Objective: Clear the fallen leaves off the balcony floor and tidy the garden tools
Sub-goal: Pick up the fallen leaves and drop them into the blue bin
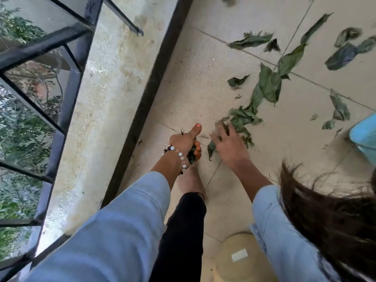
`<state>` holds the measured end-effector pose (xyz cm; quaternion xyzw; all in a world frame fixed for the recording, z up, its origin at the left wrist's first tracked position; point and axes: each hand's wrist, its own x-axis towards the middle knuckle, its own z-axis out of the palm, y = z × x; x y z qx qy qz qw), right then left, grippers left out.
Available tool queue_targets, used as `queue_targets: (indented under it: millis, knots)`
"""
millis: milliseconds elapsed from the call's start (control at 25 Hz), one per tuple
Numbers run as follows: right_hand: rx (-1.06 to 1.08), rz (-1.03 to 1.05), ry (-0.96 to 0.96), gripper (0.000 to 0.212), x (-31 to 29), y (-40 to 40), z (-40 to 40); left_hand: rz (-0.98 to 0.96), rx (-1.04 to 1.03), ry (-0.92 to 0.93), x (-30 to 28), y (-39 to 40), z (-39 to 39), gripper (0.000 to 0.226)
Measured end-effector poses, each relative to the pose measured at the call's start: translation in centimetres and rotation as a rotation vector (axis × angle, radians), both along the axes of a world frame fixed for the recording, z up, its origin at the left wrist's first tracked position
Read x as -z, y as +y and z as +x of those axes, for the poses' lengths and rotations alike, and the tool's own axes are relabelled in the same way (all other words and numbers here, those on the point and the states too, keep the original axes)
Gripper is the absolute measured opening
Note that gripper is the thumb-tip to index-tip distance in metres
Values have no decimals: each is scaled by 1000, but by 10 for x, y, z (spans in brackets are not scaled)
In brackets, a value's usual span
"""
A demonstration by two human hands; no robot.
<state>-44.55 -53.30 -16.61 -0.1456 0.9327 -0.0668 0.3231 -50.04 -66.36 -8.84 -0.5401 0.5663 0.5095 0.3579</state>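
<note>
Keep left hand (186, 143) clenched on gathered green leaves (191, 155); rake nearest wilted leaf pile (242, 119) toward it, right hand (227, 143) fingers (215, 137) blurred, seemingly spread.

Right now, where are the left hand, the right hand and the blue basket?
left hand (184, 142), head view, back of the hand gripping leaves.
right hand (228, 146), head view, back of the blurred hand.
blue basket (364, 135), head view, its rim.
</note>
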Motion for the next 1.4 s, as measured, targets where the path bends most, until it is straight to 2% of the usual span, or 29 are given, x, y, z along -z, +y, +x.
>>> queue_targets:
  millis: [40, 80, 160, 200, 280, 320, 400, 440, 480, 560, 640, 720, 800, 840, 880, 960, 1000, 1040, 1080, 1160, 1240, 1400]
  knots:
    - [-30, -11, 2, 39, 5, 8, 0, -9, -12, 3, 0, 1, 3, 41]
    - [39, -49, -28, 31, 11, 17, -1, -25, -18, 9, -1, 2, 5, 41]
    - [428, -158, -108, 25, 10, 29, -8, -41, -21, 22, -5, 4, 8, 38]
    - [637, -234, -90, 22, 4, 32, -14, -36, -26, 23, -6, 5, 9, 35]
    - [1089, -609, -56, 20, -18, 32, -25, -12, -76, 15, -8, 9, 12, 32]
    - [1272, -838, -100, 20, -34, 28, -32, 9, -125, 12, -9, 13, 13, 32]
    - [1492, -1164, -228, 20, -66, 12, -43, 39, -234, 0, -15, 22, 12, 35]
    - [1535, -1198, -270, 20, -81, 0, -45, 40, -275, -6, -18, 25, 11, 36]
    - [1531, -1163, -270, 19, -94, -11, -44, 38, -318, -13, -23, 28, 8, 41]
    - [1317, -980, -117, 14, -112, -30, -35, 77, -372, -36, -29, 27, 0, 68]
    - [997, -861, -44, 33, -120, -39, -19, 131, -334, -78, -31, 18, -2, 89]
    - [730, -738, -124, 40, -119, -37, -11, 148, -325, -67, -33, 8, -1, 81]
    - [560, -675, -175, 34, -119, -32, -10, 111, -318, -35, -33, -4, 2, 66]
    - [554, -695, -197, 29, -117, -29, -9, 34, -297, -24, -32, -10, 5, 60]
    - [639, -750, -225, 23, -112, -26, -9, -10, -295, -11, -29, -17, 8, 54]
    - [985, -880, -212, 10, -96, -21, -8, -23, -340, -19, -27, -31, 12, 43]
    - [1072, -843, -165, 6, -85, -18, -7, -31, -341, -34, -28, -39, 13, 40]
    - [1004, -702, -101, 9, -72, -17, -4, -46, -319, -44, -29, -48, 15, 39]
    - [814, -509, -98, 14, -60, -18, -2, -61, -295, -46, -29, -57, 15, 39]
    - [307, -188, -213, 30, -46, -23, 5, -59, -285, -58, -26, -68, 16, 38]
    - [-42, -36, -232, 42, -38, -33, 12, -52, -288, -68, -21, -75, 13, 39]
    - [-132, 46, -135, 43, -13, -32, 0, -15, -248, -60, -5, -79, 6, 39]
